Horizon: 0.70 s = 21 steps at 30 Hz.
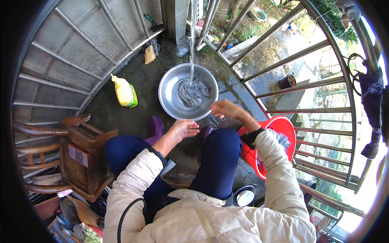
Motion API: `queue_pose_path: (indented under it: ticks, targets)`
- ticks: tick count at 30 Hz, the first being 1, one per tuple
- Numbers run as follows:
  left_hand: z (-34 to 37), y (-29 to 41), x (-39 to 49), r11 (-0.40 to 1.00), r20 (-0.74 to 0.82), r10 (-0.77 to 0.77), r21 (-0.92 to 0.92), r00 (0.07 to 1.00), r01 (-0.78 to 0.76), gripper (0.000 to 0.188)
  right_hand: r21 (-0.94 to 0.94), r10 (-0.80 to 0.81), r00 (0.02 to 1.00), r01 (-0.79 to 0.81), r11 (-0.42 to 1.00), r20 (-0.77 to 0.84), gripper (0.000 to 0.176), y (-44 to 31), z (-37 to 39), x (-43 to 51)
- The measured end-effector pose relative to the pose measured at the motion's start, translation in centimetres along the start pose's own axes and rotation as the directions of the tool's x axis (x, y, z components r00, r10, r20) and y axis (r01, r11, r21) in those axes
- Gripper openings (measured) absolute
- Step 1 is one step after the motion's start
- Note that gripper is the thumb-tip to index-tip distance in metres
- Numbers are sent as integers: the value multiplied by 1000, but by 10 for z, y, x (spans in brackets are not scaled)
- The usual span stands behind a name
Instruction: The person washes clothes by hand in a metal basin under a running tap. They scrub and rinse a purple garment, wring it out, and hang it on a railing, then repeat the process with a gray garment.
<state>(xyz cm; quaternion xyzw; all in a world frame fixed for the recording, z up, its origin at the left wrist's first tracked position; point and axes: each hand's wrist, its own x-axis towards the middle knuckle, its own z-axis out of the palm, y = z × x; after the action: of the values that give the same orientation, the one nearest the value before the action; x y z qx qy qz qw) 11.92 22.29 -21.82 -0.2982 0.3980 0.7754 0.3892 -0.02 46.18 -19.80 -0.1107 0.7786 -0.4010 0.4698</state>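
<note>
A metal basin [164,100] stands on the wet floor in front of me. A stream of water [191,39] falls into it, onto a bunched grey cloth [190,94] lying inside. My left hand [184,130] hovers just below the near rim, holding nothing, its fingers extended and slightly apart. At the basin's right near rim is my right hand [225,108], a little blurred, with loosely bent fingers and nothing visible in it. Whether its fingertips touch the rim I cannot tell.
A yellow bottle [124,91] stands left of the basin; a tan sponge-like piece [149,55] lies beyond. A red bucket [291,136] with clothes is under my right forearm. A wooden chair [76,176] lies at left. Metal railings [291,59] curve around both sides.
</note>
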Motion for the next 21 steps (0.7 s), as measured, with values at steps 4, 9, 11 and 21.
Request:
queue_pose_path:
  ticks: [4, 9, 11, 21]
  targets:
    - [-10, -23, 23, 997, -48, -75, 27, 996, 77, 17, -342, -122, 973, 50, 938, -194, 28, 87, 65, 28]
    - [-45, -21, 79, 984, -234, -10, 170, 972, 51, 20, 526, 108, 984, -17, 850, -143, 28, 129, 138, 16]
    - [-58, -18, 114, 978, -195, 5, 206, 981, 36, 27, 746, 90, 996, -47, 664, -18, 28, 130, 147, -1]
    - [-46, -48, 239, 311, -212, 631, 950, 746, 6, 42, 747, 374, 911, -126, 653, -173, 20, 128, 129, -48]
